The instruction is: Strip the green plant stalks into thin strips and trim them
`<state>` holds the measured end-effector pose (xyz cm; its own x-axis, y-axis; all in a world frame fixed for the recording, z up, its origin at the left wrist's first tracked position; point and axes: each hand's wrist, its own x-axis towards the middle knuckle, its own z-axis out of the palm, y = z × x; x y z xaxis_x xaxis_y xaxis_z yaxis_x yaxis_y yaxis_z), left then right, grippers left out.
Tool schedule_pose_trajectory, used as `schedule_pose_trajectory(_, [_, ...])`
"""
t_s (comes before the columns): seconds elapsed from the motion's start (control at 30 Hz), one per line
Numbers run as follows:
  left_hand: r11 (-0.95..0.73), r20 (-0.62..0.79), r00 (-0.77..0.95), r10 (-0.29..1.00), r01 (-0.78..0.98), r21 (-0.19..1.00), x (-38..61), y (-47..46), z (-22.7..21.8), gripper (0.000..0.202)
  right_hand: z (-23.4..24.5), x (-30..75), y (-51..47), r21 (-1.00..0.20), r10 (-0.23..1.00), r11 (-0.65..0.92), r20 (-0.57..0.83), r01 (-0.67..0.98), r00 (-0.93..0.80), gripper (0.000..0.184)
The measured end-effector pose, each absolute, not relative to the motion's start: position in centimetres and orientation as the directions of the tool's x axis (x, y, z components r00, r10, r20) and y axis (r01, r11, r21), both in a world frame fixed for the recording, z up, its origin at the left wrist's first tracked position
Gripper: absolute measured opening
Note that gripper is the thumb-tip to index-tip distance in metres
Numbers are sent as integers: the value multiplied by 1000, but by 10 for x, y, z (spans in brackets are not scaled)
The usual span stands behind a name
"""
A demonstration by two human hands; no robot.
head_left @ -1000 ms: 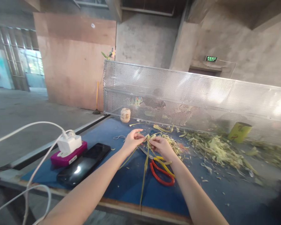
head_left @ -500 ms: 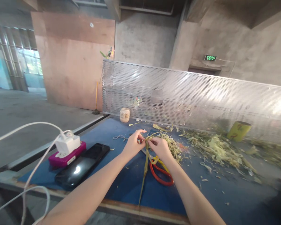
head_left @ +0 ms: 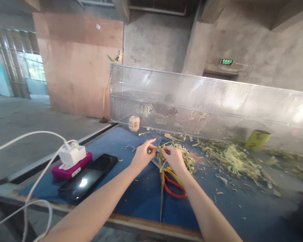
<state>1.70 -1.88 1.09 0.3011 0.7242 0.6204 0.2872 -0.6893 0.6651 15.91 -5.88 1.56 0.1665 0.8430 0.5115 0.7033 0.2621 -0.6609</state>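
Blue table (head_left: pixel 131 201) right across the lower half of the frame, wooden edge along the bottom. Down at lower left, a black phone (head_left: pixel 88 178) flat on the surface, bright glare on its glass; just beside it, a purple box (head_left: pixel 65 172) with a white charger (head_left: pixel 72 154) on top and a white cable (head_left: pixel 40 132) looping off to the left edge.

Over to lower centre: scissors (head_left: pixel 179 197), red and yellow handles towards the right, blades partly hidden under the hands. And now, centre frame, the pale green strips (head_left: pixel 162 188), bunched between two sets of fingertips, with one long end trailing down to the table's near edge. Left hand (head_left: pixel 141 156) pinching the strips between thumb and finger, another finger stretched out straight; right hand (head_left: pixel 175 158) close by, fingers curled in to the thumb on the same strips, exact fingertip contact too small to make out.

Right behind, a heap of cuttings (head_left: pixel 189 159); further right, a bigger tangle of fibres (head_left: pixel 234 161). Beyond, a pale jar (head_left: pixel 134 123) at centre left, a tilted yellow can (head_left: pixel 257 140) at right. Then a mesh screen (head_left: pixel 146 84), and at upper right, a green exit sign (head_left: pixel 226 62) on bare concrete (head_left: pixel 267 60).
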Motion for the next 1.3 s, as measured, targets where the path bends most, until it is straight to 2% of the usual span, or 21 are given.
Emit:
schedule_pose_trajectory(0.13, [-667,620,248,744,319,673,17,-19,11,43,17,159,-61,-707,849,244,487,663,207,22])
schedule_pose_trajectory(0.23, [-672,614,273,741,308,674,18,-19,10,45,18,158,-62,-705,845,262,498,660,197,22])
schedule_pose_trajectory(0.43, [-712,611,376,696,257,653,22,-22,8,45,20,155,-64,-622,856,235,496,747,144,23])
schedule_pose_trajectory(0.57, [-675,584,354,730,246,695,21,-21,8,41,20,155,-63,-538,832,248,545,806,107,30])
schedule_pose_trajectory(0.7, [-635,554,329,765,235,736,20,-21,9,42,19,155,-62,-537,822,254,559,804,113,32])
schedule_pose_trajectory(0.83, [-636,556,321,767,261,726,20,-23,10,48,22,155,-64,-519,835,275,546,809,66,31])
schedule_pose_trajectory(0.97, [-585,516,294,805,243,774,20,-26,13,42,23,155,-64,-513,843,311,537,800,17,30])
schedule_pose_trajectory(1.03, [-533,471,285,835,203,821,19,-26,14,41,22,156,-63,-572,864,304,502,762,33,31])
schedule_pose_trajectory(1.1, [-450,407,271,872,121,885,18,-24,15,43,20,157,-61,-691,898,283,435,665,71,26])
schedule_pose_trajectory(1.2, [-261,282,261,924,-110,959,19,-21,15,49,19,159,-57,-878,937,254,327,405,120,17])
schedule_pose_trajectory(1.3, [-106,194,271,943,-309,945,21,-17,14,49,21,160,-55,-947,950,241,274,211,147,23])
